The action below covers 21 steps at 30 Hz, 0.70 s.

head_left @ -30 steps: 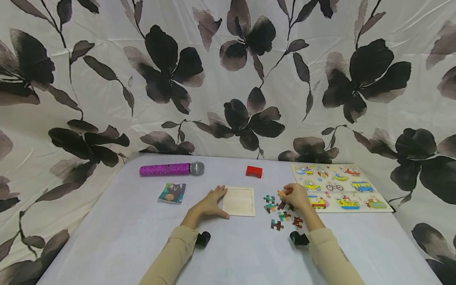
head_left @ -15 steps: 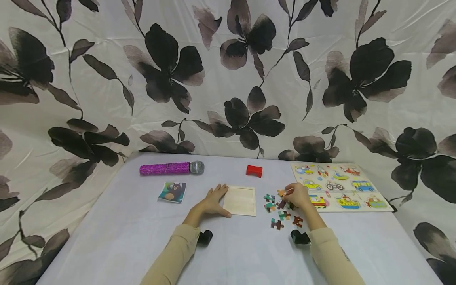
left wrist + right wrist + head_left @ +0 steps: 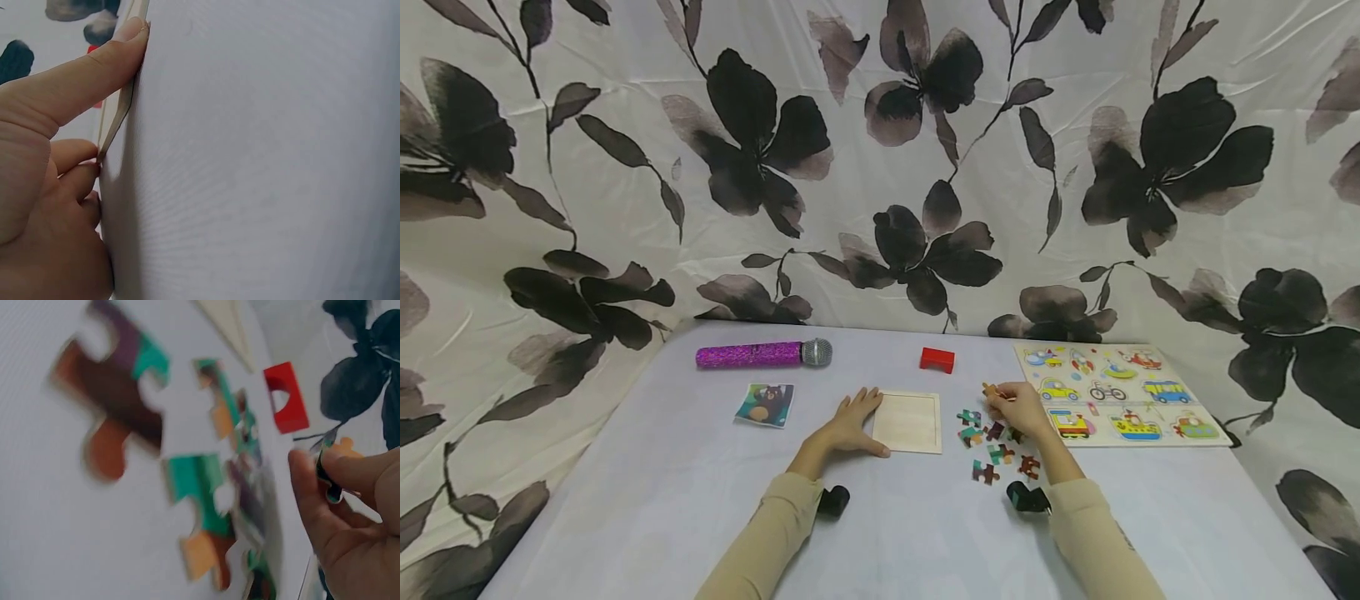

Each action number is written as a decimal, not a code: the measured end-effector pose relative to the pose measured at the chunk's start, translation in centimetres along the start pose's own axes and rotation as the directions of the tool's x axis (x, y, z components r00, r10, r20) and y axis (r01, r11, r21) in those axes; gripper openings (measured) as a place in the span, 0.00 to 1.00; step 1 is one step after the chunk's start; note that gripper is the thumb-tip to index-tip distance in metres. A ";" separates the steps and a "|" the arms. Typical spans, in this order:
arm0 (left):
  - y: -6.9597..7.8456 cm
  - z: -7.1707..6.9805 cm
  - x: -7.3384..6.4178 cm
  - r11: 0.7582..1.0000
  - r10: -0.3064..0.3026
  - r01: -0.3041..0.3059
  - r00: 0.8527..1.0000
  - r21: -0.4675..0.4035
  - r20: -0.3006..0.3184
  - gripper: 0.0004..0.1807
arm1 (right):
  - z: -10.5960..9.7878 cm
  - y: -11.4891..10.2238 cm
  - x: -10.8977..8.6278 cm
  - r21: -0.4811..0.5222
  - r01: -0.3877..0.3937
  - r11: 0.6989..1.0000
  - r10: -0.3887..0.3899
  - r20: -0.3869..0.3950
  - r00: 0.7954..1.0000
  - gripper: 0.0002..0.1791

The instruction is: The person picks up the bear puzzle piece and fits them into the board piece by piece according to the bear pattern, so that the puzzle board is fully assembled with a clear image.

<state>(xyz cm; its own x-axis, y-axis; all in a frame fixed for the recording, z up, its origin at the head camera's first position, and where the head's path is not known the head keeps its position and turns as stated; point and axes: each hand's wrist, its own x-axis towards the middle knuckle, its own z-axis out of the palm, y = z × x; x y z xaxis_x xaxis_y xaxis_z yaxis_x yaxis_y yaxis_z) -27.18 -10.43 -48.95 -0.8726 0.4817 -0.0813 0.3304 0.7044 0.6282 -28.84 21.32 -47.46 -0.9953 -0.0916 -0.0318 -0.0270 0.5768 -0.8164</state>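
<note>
My left hand (image 3: 850, 427) lies spread at the left side of a shallow wooden puzzle tray (image 3: 907, 423). In the left wrist view its thumb rests along the tray's pale edge (image 3: 115, 115), and the other fingers touch the side. My right hand (image 3: 1024, 410) pinches a jigsaw piece (image 3: 991, 390) between thumb and fingers, above the far end of a loose group of pieces. The right wrist view shows that piece (image 3: 327, 475) partly dark green, partly covered by the fingers. Several loose jigsaw pieces (image 3: 986, 472) in green, brown and orange lie between tray and hand.
A bear picture card (image 3: 765, 406) lies left of the tray, with a purple glitter microphone (image 3: 749, 356) behind it. A red arched block (image 3: 937, 360) stands at the back. On the right, a vehicle puzzle board (image 3: 1123, 396) sits beside my right hand. A floral cloth hangs behind.
The right fingers have lifted the orange-tinted jigsaw piece from the group and shifted slightly left and away with it. The left hand stays at the tray.
</note>
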 end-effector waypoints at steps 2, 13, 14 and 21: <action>0.0 0.0 0.0 1.000 -0.002 0.002 1.000 -0.004 0.001 0.56 | 0.1 -0.4 0.2 0.118 -0.033 0.992 0.032 0.013 0.999 0.20; 0.2 -0.1 0.0 1.000 -0.001 0.001 1.000 -0.023 0.002 0.56 | 0.7 -2.1 0.6 0.297 0.060 0.953 -0.056 -0.021 0.998 0.22; 0.2 0.0 0.0 1.000 -0.001 0.001 1.000 -0.021 0.004 0.56 | 0.8 -2.2 0.5 0.301 0.055 0.952 -0.051 -0.020 0.998 0.22; 0.1 0.0 0.0 1.000 0.005 -0.005 1.000 -0.018 0.001 0.56 | 1.1 -2.9 0.2 0.373 0.022 0.927 -0.006 -0.044 0.999 0.22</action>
<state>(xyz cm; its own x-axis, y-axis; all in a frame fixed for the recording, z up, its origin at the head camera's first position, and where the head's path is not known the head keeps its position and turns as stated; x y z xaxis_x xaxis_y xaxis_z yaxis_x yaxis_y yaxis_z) -27.18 -10.39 -48.91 -0.8705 0.4857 -0.0793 0.3281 0.6929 0.6421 -28.90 18.70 -45.74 -0.9983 -0.0591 -0.0012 -0.0124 0.2299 -0.9731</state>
